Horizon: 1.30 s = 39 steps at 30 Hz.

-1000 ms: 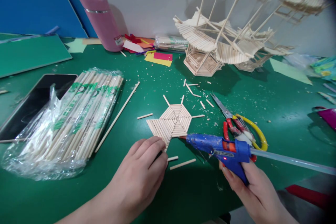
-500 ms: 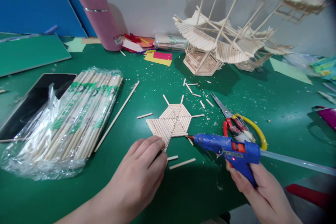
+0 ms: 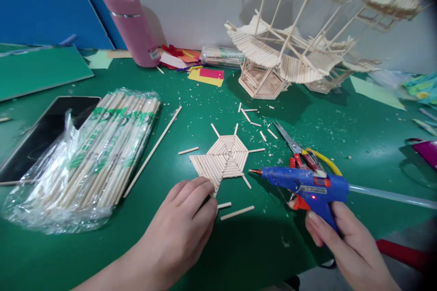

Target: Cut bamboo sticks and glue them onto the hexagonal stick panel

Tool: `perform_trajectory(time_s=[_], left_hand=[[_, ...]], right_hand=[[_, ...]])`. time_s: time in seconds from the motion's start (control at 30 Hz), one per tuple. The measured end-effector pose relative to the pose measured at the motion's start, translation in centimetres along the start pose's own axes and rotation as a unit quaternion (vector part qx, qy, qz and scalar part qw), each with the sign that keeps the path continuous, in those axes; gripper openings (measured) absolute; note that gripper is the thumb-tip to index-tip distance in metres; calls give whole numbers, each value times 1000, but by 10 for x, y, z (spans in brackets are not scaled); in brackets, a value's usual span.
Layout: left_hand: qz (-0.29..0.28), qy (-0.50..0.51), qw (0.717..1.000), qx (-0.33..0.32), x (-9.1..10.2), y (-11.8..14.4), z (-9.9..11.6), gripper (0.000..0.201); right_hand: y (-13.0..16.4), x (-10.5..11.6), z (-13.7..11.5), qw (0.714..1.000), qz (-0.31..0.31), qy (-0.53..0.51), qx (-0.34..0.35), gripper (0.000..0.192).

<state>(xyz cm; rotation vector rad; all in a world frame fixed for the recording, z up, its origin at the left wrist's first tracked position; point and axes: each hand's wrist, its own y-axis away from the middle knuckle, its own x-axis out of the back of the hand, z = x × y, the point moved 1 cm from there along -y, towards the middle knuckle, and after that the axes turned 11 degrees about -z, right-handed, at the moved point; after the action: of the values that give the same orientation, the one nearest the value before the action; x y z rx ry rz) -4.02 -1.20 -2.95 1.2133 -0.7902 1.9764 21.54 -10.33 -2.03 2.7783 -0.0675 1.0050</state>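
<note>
My right hand (image 3: 348, 241) is wrapped round the grip of a blue hot glue gun (image 3: 300, 182). Its copper-coloured nozzle points left, a short gap from a web-like panel of wooden sticks (image 3: 228, 157). A clear glue stick (image 3: 392, 195) runs out of the gun's back, and a small red light glows on its side. At the panel's lower left wedge, my left hand (image 3: 191, 213) has its fingers closed on the lower tip; the fingertips are partly hidden. Short sticks spread outward from the panel's corners. Two cut sticks (image 3: 237, 213) lie just right of my left hand.
Scissors (image 3: 293, 141) lie behind the glue gun, near stick offcuts (image 3: 246, 114). A bag of wooden sticks (image 3: 102, 154) overlaps a dark tablet-like slab (image 3: 44, 132) on the left. At the back stand a pink flask (image 3: 131, 27) and a stick-built pavilion model (image 3: 266, 63).
The glue gun has moved right and slightly up, so its nozzle has left the panel's lower right corner. My left hand has stayed at the panel.
</note>
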Motion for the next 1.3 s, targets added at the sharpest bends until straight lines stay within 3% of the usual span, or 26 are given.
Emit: perform_trajectory(time_s=[0.33, 0.77, 1.1, 1.3], left_hand=[[-5, -2, 1000, -4, 1, 0, 0, 19], [-9, 4, 1000, -7, 1, 0, 0, 20], [-10, 5, 1000, -2, 1, 0, 0, 19], [3, 3, 1000, 1, 0, 0, 0, 18]], right_hand=[[-1, 1, 3, 995, -68, 52, 48, 22], [-1, 0, 4, 997, -41, 57, 45, 10], [4, 2, 8, 999, -32, 27, -3, 18], [3, 8, 8, 990, -79, -87, -76, 20]])
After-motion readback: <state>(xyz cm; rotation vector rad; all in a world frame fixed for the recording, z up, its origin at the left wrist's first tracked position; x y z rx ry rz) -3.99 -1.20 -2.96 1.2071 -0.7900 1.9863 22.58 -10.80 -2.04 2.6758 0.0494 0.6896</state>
